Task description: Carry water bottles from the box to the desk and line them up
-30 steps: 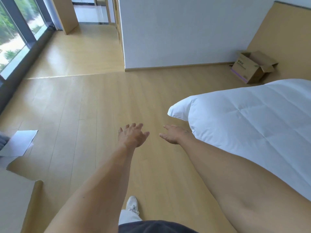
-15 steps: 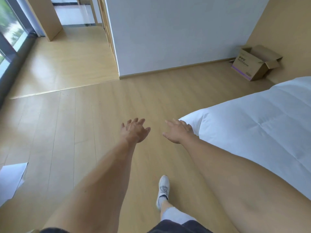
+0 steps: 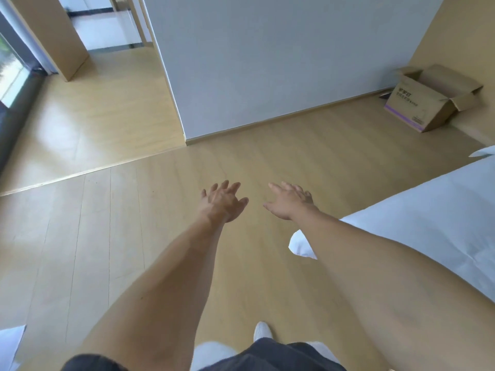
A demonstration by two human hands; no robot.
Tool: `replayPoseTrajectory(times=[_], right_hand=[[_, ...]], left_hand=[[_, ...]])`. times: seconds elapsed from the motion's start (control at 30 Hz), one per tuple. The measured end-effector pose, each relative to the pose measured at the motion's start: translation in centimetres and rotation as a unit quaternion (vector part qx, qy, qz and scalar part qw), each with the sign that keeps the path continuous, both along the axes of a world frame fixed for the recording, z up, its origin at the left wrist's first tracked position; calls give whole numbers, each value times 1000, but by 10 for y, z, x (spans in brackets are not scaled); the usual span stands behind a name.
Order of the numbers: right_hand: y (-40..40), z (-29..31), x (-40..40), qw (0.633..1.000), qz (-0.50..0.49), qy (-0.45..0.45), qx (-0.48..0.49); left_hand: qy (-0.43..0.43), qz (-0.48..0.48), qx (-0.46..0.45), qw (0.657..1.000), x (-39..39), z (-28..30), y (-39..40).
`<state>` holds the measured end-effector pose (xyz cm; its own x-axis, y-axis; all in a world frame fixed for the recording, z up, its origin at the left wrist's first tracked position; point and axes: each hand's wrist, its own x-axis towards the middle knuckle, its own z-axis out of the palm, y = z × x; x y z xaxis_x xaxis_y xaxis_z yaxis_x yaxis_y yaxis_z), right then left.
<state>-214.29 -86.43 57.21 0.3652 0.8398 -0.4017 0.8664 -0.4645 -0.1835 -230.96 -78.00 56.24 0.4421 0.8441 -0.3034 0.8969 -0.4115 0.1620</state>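
An open cardboard box with a purple stripe sits on the wooden floor in the far right corner, against the tan wall. Its inside is hidden from here; no bottles show. My left hand and my right hand reach forward side by side over the floor, fingers spread and relaxed, holding nothing. Both are far from the box. The desk is out of view.
A white bed fills the right side, its corner just under my right forearm. A white wall juts out ahead, with a passage to its left. A white sheet lies at the lower left. My shoe is below.
The view has swung right and moved forward: the box is nearer and larger, the bed has slid to the right, the window has nearly left the frame. Both hands stay held out and empty.
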Motion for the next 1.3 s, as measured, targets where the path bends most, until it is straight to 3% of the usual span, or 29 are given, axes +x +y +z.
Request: replayPoseTrajectory(times=[0.23,0.77,1.3], right_hand=[[93,3,48,1000,-23,-2,-6],[340,3,179,983,-184,-14,-19],[425,-15,390,951,-307,-23,-25]], left_hand=[[-3,-26,-2,1000,61,-7,102],[0,-199,-3,980,222,-6,396],[10,-334,7,943,477,-6,513]])
